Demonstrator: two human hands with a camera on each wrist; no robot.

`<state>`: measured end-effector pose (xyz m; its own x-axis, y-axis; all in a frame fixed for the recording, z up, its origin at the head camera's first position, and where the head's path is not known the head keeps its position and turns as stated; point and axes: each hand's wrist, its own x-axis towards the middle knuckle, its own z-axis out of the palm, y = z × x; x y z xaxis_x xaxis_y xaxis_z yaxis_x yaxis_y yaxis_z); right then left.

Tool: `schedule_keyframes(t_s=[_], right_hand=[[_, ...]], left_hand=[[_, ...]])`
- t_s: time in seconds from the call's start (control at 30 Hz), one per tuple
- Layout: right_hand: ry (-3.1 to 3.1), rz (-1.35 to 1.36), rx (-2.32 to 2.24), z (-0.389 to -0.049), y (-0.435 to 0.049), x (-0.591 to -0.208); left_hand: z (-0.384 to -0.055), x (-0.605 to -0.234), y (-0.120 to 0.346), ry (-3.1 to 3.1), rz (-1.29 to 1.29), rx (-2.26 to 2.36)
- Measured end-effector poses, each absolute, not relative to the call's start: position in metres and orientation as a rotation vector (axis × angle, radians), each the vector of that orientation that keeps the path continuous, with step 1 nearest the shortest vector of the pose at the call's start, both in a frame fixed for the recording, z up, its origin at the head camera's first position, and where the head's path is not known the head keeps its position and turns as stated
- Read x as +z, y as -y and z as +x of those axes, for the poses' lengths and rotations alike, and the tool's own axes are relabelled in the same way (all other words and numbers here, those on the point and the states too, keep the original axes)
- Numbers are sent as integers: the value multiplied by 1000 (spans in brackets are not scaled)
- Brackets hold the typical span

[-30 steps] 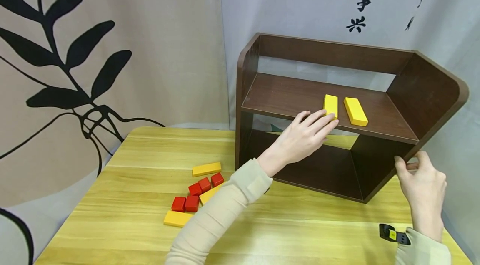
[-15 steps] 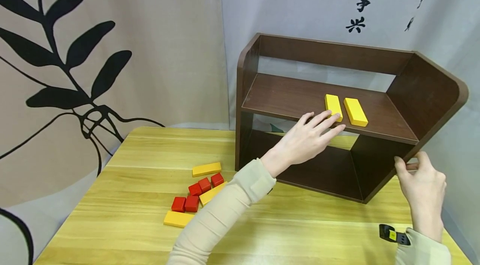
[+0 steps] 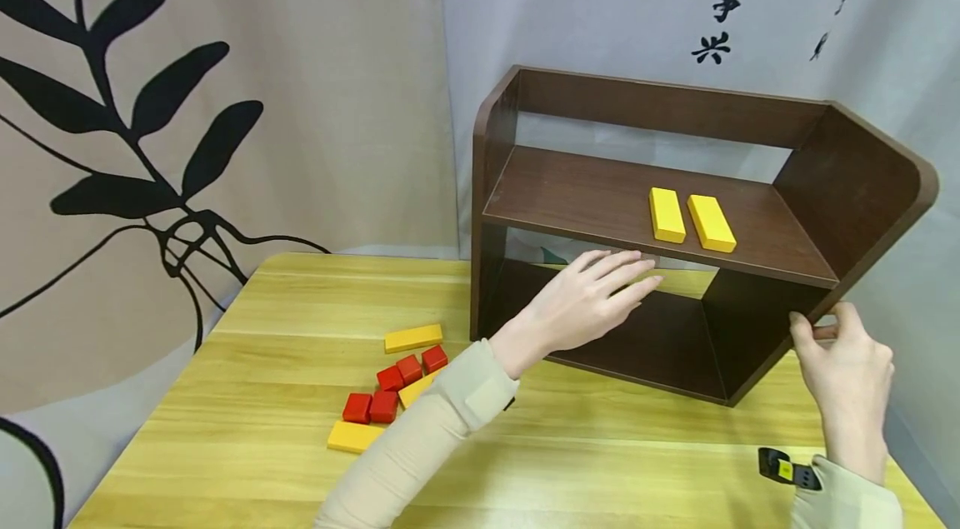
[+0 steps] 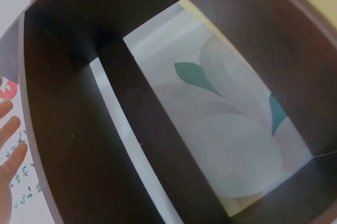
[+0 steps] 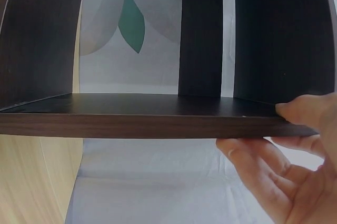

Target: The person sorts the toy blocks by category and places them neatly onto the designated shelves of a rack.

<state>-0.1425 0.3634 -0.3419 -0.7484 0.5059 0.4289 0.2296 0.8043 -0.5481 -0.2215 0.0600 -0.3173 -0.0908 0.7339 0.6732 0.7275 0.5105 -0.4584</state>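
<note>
Two yellow blocks, a left one (image 3: 667, 215) and a right one (image 3: 711, 223), lie side by side on the upper board of a dark brown shelf (image 3: 585, 183). My left hand (image 3: 581, 304) is in front of the shelf's lower opening, fingers extended and holding nothing, below and left of the blocks. In the left wrist view its fingers (image 4: 11, 145) show at the left edge, outside the shelf's front edge. My right hand (image 3: 847, 375) grips the front edge of the shelf's right side panel; in the right wrist view the thumb is inside and the fingers (image 5: 258, 163) are outside the panel.
On the wooden table (image 3: 247, 396), left of the shelf, lie several red cubes (image 3: 384, 406) and yellow blocks (image 3: 412, 337). My left sleeve (image 3: 420, 446) partly covers one of them. A patterned cloth (image 3: 337, 96) hangs behind the table.
My left hand shifted the left yellow block slightly right, toward the other block, then let go and drew back down and left. My right hand stays at the side panel.
</note>
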Motion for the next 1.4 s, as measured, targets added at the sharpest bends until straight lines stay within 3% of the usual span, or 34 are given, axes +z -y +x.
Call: schedule_keyframes(t_s=[0.73,1.1,1.4], right_hand=[[2399,-545,640,-143,-361,-341],[2394,-543,644,-143,-362,-341],[2396,-543,647,-143,-362,-341]], left_hand=[[-215,-417,67,2400,-1259,-324],[-208,-435,122,2743,-1117,-616],[-204,-439,141,2836,-1087,-633]])
